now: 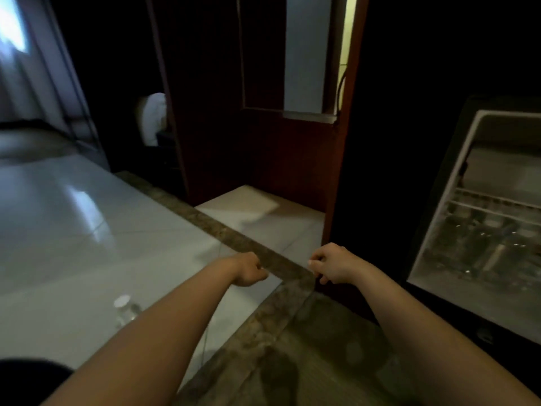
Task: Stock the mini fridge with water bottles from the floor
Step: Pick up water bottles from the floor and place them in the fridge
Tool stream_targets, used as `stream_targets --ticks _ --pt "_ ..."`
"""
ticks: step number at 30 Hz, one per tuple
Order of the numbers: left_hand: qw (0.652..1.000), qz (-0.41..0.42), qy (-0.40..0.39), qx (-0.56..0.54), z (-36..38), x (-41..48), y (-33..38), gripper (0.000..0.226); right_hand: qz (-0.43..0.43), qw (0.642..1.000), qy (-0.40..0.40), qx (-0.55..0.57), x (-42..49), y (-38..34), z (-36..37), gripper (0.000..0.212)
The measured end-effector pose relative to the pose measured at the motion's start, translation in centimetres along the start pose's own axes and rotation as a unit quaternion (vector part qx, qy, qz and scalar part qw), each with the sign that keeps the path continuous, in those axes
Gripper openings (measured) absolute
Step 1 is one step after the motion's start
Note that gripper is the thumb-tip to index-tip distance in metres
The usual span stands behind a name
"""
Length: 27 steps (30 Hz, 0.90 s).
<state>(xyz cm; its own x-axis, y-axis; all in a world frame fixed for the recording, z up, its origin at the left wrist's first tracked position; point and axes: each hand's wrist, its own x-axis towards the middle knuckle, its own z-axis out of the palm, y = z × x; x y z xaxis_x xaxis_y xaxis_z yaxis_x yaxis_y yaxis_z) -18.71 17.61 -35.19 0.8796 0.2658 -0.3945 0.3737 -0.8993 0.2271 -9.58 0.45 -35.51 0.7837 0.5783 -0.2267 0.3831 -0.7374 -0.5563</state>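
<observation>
The clear water bottle [126,310] with white cap is at lower left. Your left hand [248,269] and right hand [330,263] reach forward, fingers curled, holding nothing.

Water bottle [126,310] stands on the floor [73,230] at lower left, just left of the left forearm. Mini fridge [480,230] at right, door open, wire shelf [491,200] inside across its middle. Stone strip [234,232] runs diagonally over the floor from upper left down to centre. Left hand [248,269] and right hand [330,266] are held out side by side, apart, above the strip's near end, the right one nearer the fridge. Wooden panel [263,142] stands behind the strip, left of the fridge. Bed [29,142] far left at the back.
</observation>
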Motion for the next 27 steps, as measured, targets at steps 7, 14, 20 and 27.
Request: stream_targets --ticks 7,14,20,27 --pt "0.992 -0.128 0.013 -0.009 4.6 -2.4 -6.5 0.05 -0.027 0.994 -0.083 0.064 0.6 -1.5 6.1 0.027" --pt "0.967 -0.235 0.103 -0.007 10.8 -4.5 -11.3 0.061 -0.06 0.988 -0.139 0.034 1.3 -3.4 10.6 0.029" --pt "0.921 -0.364 0.131 -0.038 11.5 -6.0 -14.6 0.073 -0.07 0.985 -0.155 -0.025 1.2 -3.1 12.3 0.029" --pt "0.866 -0.425 0.17 -0.201 12.9 -6.5 -16.6 0.037 -0.088 0.981 -0.165 -0.061 1.0 -3.7 13.4 0.028"
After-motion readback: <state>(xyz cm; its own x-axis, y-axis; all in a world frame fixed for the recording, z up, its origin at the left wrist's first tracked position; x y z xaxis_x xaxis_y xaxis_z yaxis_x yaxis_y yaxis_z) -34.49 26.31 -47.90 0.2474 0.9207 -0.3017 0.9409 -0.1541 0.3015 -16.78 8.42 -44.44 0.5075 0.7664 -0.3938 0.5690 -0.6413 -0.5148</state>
